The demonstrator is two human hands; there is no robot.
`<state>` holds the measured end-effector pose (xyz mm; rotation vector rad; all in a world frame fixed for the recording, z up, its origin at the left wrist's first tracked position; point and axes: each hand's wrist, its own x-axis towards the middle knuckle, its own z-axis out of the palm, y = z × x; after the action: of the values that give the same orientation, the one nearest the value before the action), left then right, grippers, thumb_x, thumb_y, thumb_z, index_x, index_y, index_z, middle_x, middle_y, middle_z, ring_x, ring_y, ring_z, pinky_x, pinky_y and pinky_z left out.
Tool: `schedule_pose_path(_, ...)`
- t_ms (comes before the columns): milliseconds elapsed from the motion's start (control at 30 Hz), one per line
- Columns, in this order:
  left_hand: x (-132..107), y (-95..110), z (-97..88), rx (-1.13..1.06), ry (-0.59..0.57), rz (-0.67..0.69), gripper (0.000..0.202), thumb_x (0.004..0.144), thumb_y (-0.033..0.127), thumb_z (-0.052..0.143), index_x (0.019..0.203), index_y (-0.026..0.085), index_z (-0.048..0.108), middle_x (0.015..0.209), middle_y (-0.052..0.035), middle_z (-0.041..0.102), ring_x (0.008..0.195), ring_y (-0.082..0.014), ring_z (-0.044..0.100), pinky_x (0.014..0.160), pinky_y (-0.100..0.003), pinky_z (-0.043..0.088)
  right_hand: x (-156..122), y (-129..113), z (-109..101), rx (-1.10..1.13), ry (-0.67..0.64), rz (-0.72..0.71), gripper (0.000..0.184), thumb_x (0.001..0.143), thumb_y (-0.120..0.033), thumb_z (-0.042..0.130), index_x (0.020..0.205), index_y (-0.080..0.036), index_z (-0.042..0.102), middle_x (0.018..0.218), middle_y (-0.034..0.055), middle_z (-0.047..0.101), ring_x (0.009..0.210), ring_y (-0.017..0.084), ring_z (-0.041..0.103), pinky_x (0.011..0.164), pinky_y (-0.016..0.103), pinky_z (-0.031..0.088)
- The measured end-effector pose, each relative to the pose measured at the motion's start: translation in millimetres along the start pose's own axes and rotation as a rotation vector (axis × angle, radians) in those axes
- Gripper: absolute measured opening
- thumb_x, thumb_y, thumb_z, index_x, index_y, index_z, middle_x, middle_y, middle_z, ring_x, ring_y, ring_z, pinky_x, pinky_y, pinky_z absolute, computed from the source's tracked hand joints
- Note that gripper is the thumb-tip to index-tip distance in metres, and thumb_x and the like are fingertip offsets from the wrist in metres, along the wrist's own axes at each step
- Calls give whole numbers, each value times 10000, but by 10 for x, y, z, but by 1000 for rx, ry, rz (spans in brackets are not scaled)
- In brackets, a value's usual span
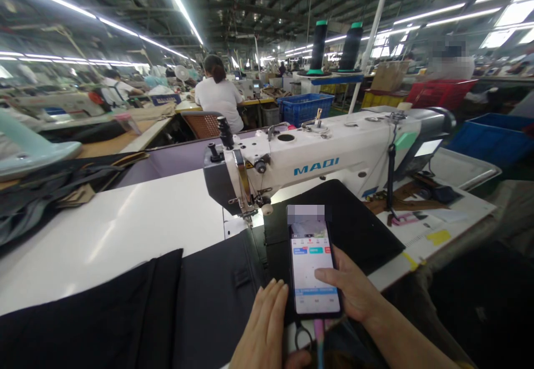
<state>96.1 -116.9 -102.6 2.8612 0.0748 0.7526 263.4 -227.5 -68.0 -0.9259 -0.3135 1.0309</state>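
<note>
Standing right by the sewing machine (pixel 317 160) here. The phone (pixel 314 269) is down at the near edge of the desk (pixel 117 230), above the black fabric (pixel 208 296) spread under the needle. It's screen up and lit. The long axis runs away from the person, with the top end pointing at the needle and leaning a touch left. A pink cable (pixel 319 335) hangs out of the bottom end.

The right hand (pixel 352 288) is wrapped around the phone from the right, thumb lying across the screen. The left hand (pixel 265 324) isn't gripping anything. It's flat with the fingers together, resting on the fabric just beside the phone's left edge, though I can't tell if it touches it.

Further back, another person (pixel 219 99) in a white shirt sits facing away.
</note>
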Motion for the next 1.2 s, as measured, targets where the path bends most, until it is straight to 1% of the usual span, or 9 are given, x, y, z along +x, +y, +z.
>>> schedule_pose_path(167, 4, 5, 0, -2, -8, 8, 712, 860, 440, 473, 1408, 154, 121, 1224, -130, 557, 1112, -259, 545, 887, -356, 502, 7, 2, -8, -3, 11, 7, 418, 547, -192, 773, 932, -171, 609, 878, 56, 713, 772, 192, 656, 721, 347, 508)
schedule_pose_path(333, -2, 17, 0, -2, -24, 3, 721, 854, 394, 499, 1409, 146, 113, 1248, -134, 538, 1138, -262, 523, 897, -359, 495, 5, 10, -23, -16, 23, 13, 446, 536, -195, 778, 945, -173, 600, 872, 56, 713, 768, 199, 658, 720, 355, 507)
schedule_pose_path(533, -11, 54, -30, -4, -46, -27, 707, 844, 351, 518, 1406, 158, 134, 1274, -133, 515, 1151, -270, 511, 904, -369, 493, 7, -17, 6, 21, -13, 2, 404, 566, -203, 756, 945, -175, 622, 875, 57, 715, 759, 186, 660, 705, 323, 506)
schedule_pose_path(600, -4, 66, -43, -4, -38, -29, 699, 848, 337, 511, 1406, 157, 130, 1275, -135, 513, 1152, -269, 511, 907, -370, 491, 11, -21, 12, 39, 8, 4, 373, 572, -207, 746, 927, -170, 636, 867, 61, 717, 754, 183, 659, 707, 314, 502)
schedule_pose_path(767, 32, 88, -70, 47, -16, 7, 702, 867, 350, 467, 1406, 87, 101, 1232, -171, 542, 1137, -275, 523, 862, -365, 518, 14, -27, 14, 76, 66, 25, 351, 565, -223, 737, 902, -167, 655, 854, 69, 718, 745, 193, 657, 720, 330, 492)
schedule_pose_path(1067, 30, 98, -39, 95, -20, 5, 705, 865, 374, 457, 1401, 74, 114, 1223, -181, 548, 1114, -284, 540, 831, -368, 533, 20, -37, 24, 125, 136, 35, 311, 584, -267, 722, 874, -168, 672, 840, 57, 720, 760, 205, 648, 750, 341, 469)
schedule_pose_path(1200, 24, 113, -53, 59, -48, -19, 716, 850, 355, 489, 1402, 100, 112, 1248, -173, 530, 1143, -285, 514, 857, -381, 521, 25, -40, 33, 121, 130, 36, 309, 609, -282, 702, 892, -164, 664, 892, 71, 713, 837, 235, 641, 825, 384, 440)
